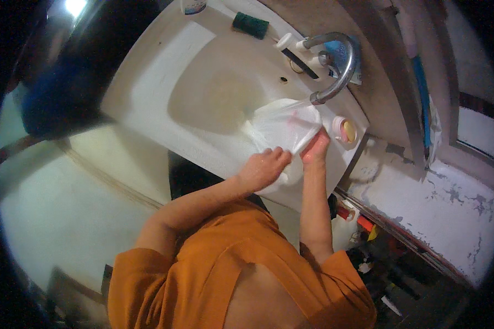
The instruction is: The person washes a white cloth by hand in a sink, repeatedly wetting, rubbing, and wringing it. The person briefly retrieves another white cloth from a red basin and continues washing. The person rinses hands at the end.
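A wet white cloth (286,121) with a faint pink mark lies spread between my hands over the sink (148,98). Water runs from the curved metal faucet (337,86) onto it. My left hand (265,166) grips the cloth's near edge with curled fingers. To its right, my right hand (316,146) holds the cloth's right edge, its fingers partly hidden under the fabric. Cloudy water stands in the basin beyond the cloth, and part of the cloth hangs below my left hand.
A green scouring sponge (250,25) rests on the far rim. By the faucet are a white tube (286,41), a black-handled item (299,63) and a blue packet (341,53). A round soap dish (345,129) with soap sits right of my right hand.
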Demonstrator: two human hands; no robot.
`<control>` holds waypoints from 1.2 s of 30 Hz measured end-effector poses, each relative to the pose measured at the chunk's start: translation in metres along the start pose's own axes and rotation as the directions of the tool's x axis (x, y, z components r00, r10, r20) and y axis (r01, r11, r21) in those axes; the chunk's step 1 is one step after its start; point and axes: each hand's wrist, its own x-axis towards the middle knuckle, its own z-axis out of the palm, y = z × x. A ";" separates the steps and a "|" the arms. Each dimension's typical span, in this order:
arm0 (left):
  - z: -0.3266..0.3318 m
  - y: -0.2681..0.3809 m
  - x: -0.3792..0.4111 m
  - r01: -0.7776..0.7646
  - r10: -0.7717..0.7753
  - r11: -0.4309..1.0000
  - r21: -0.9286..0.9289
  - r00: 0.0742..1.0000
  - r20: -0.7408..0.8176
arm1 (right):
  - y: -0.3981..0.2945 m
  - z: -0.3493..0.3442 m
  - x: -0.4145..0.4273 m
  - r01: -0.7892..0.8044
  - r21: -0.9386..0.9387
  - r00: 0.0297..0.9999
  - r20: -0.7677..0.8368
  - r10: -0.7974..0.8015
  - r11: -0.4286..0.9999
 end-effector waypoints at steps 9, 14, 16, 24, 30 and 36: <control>0.006 -0.104 0.039 0.397 -0.556 0.717 -0.573 0.821 -0.127 | 0.002 -0.010 -0.006 -0.068 -0.086 0.998 0.007 0.069 0.994; -0.012 -0.119 0.053 0.447 -0.296 0.626 -0.639 0.894 0.336 | -0.001 0.026 -0.021 0.059 -0.279 0.996 0.077 -0.039 0.958; -0.004 -0.122 0.055 0.496 -0.112 0.472 -0.729 0.853 0.509 | -0.006 0.024 -0.020 0.166 -0.413 0.986 0.097 -0.138 0.896; -0.045 -0.129 0.054 0.419 -0.365 0.048 -0.907 0.852 0.375 | -0.033 -0.011 -0.018 0.226 -0.782 0.945 0.033 -0.324 0.580; -0.066 -0.139 0.045 0.509 -0.422 0.372 -0.776 0.838 0.347 | -0.033 -0.011 -0.017 0.382 -0.490 0.889 -0.035 -0.456 0.783; -0.088 -0.144 0.033 0.467 -0.602 0.494 -0.734 0.793 0.099 | -0.033 -0.014 -0.014 0.466 -0.615 0.822 0.035 -0.569 0.636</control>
